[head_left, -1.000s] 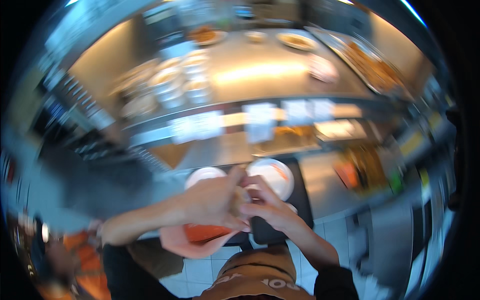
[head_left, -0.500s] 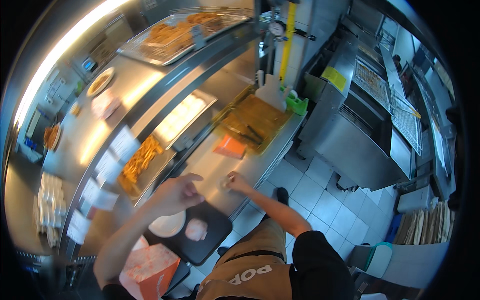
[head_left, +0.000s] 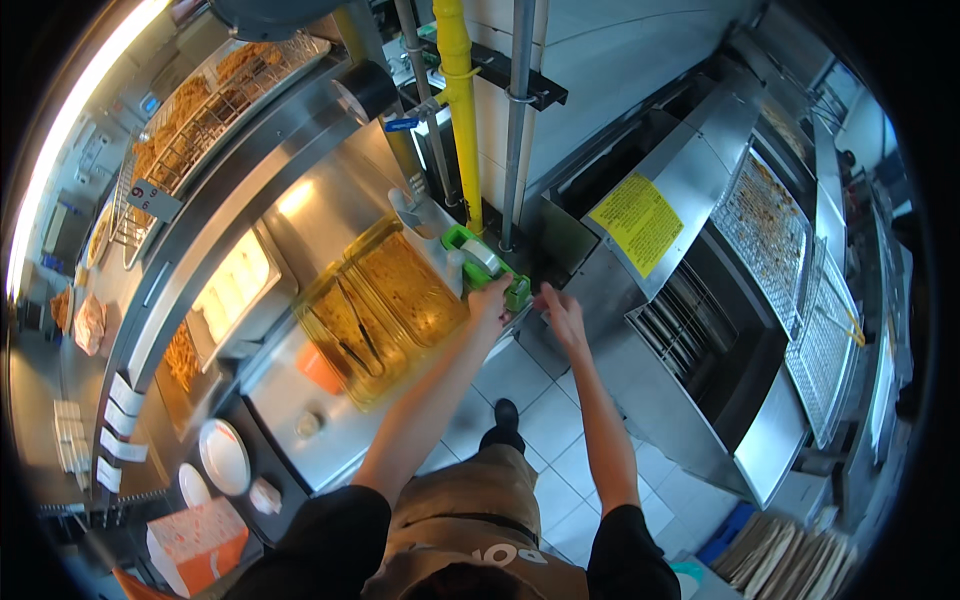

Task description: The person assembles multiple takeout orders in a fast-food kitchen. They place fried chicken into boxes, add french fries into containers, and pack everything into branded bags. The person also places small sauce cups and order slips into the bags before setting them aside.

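A green tape dispenser (head_left: 488,262) with a pale roll stands at the far corner of the steel counter (head_left: 277,402). My left hand (head_left: 490,300) is closed on its near end. Just right of the dispenser, my right hand (head_left: 563,318) is raised with its fingers pinched together; whatever they hold is too small to make out. Left of my hands sits an amber tray (head_left: 405,290) with orange-brown crumbs and a pair of dark tongs (head_left: 358,330). An orange carton (head_left: 318,368) lies beside the tray, and a small round cup (head_left: 308,424) stands nearer me.
Fries (head_left: 181,358) and a pan with pale contents (head_left: 230,285) lie under the shelf. A dark tray (head_left: 262,450) bears plates and a wrapped item. Fryers (head_left: 690,330) with wire racks stand to the right. A yellow pipe (head_left: 457,120) rises behind the dispenser.
Both hands have moved away from the counter's near part, forward and right to the tape dispenser. My left hand has taken hold of it. The view has shifted to the right.
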A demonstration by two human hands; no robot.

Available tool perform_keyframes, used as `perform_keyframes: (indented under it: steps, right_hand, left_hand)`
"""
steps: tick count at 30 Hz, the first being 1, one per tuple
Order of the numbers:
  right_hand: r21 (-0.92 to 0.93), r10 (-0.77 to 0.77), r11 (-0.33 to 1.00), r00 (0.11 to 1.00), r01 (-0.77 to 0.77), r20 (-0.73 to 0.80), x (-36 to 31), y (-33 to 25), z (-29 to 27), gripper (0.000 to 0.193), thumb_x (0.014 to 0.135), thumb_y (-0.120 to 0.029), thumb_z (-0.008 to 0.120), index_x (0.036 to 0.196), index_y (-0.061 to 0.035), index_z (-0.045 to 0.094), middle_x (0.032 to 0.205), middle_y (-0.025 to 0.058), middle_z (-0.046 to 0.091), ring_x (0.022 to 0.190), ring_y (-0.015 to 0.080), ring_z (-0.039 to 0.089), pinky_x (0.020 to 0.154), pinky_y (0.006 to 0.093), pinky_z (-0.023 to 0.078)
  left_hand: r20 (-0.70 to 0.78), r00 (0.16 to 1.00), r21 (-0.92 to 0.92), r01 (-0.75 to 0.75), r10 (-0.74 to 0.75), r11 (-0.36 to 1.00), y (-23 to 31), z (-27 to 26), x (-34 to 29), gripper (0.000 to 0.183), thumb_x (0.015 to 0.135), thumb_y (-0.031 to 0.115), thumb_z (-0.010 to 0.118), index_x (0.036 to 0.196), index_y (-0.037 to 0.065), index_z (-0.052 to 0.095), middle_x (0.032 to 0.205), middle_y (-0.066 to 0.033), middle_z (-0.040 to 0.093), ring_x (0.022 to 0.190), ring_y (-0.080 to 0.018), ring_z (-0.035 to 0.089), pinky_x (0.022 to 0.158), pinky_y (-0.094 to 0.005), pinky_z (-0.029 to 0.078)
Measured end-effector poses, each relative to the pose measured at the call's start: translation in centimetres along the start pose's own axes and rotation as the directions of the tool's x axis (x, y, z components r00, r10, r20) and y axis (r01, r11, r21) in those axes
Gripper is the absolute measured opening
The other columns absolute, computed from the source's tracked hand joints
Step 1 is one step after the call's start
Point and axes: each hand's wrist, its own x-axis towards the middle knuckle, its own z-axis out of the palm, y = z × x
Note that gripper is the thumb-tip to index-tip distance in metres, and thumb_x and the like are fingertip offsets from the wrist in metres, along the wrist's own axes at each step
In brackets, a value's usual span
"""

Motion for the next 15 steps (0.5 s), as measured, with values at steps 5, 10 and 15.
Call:
perform_keyframes:
  steps: [5,10,15]
  right_hand:
    - [0.063,0.199,0.965,0.866,-0.255,0.459,7.0,-1.2,-0.5,0.082,0.096,-0.073,0.042,0.091,0.0026,0.075,0.091,0.0108,0.074,0.088,0.0213,0.067,0.084,0.0338,0.051]
    - [0.042,0.149,0.955,0.602,-0.292,0.784,9.8,-1.8,-2.7,0.073,0.095,-0.068,0.052,0.097,-0.0002,0.078,0.092,0.008,0.075,0.092,0.0169,0.066,0.092,0.0302,0.047]
    - [-0.163,0.171,0.985,0.539,-0.063,0.825,10.7,-3.5,-2.0,0.038,0.088,-0.034,0.075,0.101,0.0013,0.077,0.097,0.009,0.076,0.09,0.0164,0.067,0.089,0.0314,0.05]
  left_hand:
    - [0.05,0.964,0.113,-0.265,0.261,0.958,-2.9,3.0,-4.1,0.02,0.085,0.022,0.08,0.094,0.006,0.072,0.074,-0.0008,0.063,0.053,-0.0082,0.05,0.045,-0.0265,0.037]
    - [0.168,0.981,0.182,-0.13,0.1,0.975,-10.0,4.5,-10.6,0.023,0.086,0.028,0.081,0.088,0.006,0.075,0.075,0.0024,0.063,0.056,-0.0061,0.046,0.047,-0.0252,0.034]
    - [0.232,0.971,0.228,-0.107,0.052,0.968,-13.3,5.4,-8.4,0.025,0.086,0.029,0.081,0.093,0.005,0.077,0.079,0.0012,0.066,0.063,-0.0069,0.049,0.053,-0.027,0.038]
